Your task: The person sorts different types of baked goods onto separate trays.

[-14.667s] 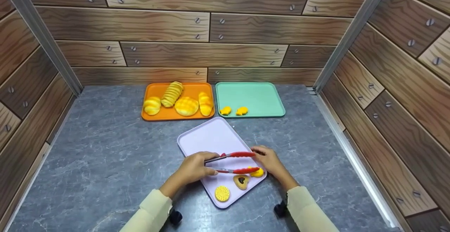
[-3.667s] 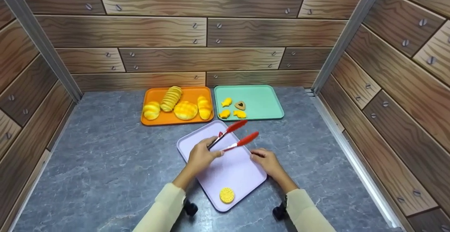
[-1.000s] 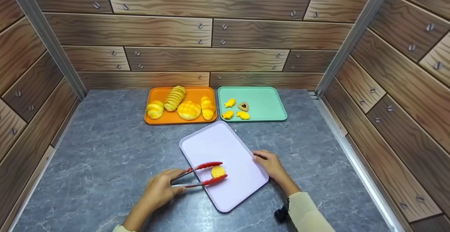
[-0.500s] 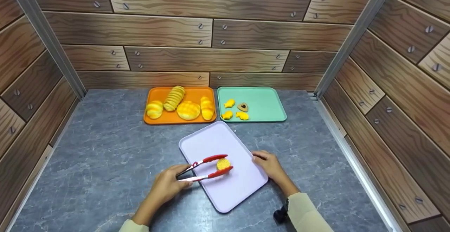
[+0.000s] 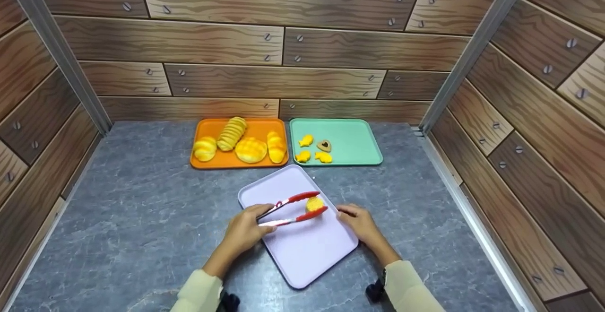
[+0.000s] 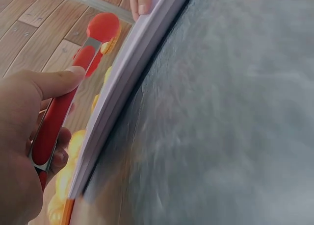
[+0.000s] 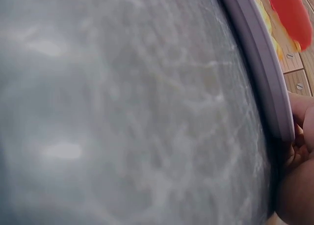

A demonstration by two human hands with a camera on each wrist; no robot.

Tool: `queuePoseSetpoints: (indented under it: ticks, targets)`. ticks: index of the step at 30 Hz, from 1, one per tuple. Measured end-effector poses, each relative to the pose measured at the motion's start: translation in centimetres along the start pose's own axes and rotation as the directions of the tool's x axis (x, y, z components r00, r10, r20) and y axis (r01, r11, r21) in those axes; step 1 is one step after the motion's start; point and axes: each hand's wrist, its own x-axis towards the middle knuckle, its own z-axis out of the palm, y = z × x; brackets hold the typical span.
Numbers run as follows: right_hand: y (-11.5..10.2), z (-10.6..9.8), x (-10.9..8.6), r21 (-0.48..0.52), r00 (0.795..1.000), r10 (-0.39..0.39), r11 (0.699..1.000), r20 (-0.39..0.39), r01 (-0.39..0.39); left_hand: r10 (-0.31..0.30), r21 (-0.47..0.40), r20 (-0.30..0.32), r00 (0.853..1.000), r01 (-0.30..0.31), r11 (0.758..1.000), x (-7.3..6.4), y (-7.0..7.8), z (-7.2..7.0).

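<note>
My left hand holds red-tipped metal tongs by their arms. Between the tong tips is a round yellow cookie, held above the lilac tray. In the left wrist view the thumb presses along the red tongs, and the cookie shows only partly behind a tip. My right hand grips the lilac tray's right edge; its fingers are partly hidden below the rim. The right wrist view shows this tray edge beside the hand.
Behind stand an orange tray with several toy breads and a green tray. The green one bears three yellow fish crackers and a heart-centred cookie. Wood-patterned walls enclose the grey table.
A fish cracker and the heart-centred cookie went from the lilac tray to the green one. Lately the tongs, with the round cookie, have moved forward and right. My right hand stays at the edge.
</note>
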Motion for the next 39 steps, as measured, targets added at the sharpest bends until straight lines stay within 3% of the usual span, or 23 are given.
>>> queuePoseSetpoints:
  ticks: [9,20,26,32,39]
  targets:
    - [0.1,-0.3,-0.2,0.027,0.998,0.060,0.998,0.009,-0.060,-0.028,-0.043,0.017,0.999,0.029,0.999,4.2,0.5,2.8]
    - [0.1,0.0,-0.2,-0.008,0.999,0.040,0.999,0.020,-0.040,-0.052,-0.004,0.054,0.997,0.052,0.999,9.1,2.0,5.8]
    - [-0.1,-0.1,-0.2,-0.023,0.999,0.023,0.999,0.030,-0.022,-0.080,-0.016,0.024,0.997,0.080,0.997,11.7,3.3,6.7]
    - [-0.1,-0.2,-0.1,-0.014,1.000,0.005,1.000,0.015,-0.005,-0.063,0.033,-0.034,0.997,0.064,0.997,14.0,4.4,8.0]
    - [-0.1,-0.1,-0.3,0.011,1.000,0.001,1.000,0.025,-0.001,-0.126,0.034,-0.052,0.991,0.128,0.991,15.8,4.7,9.5]
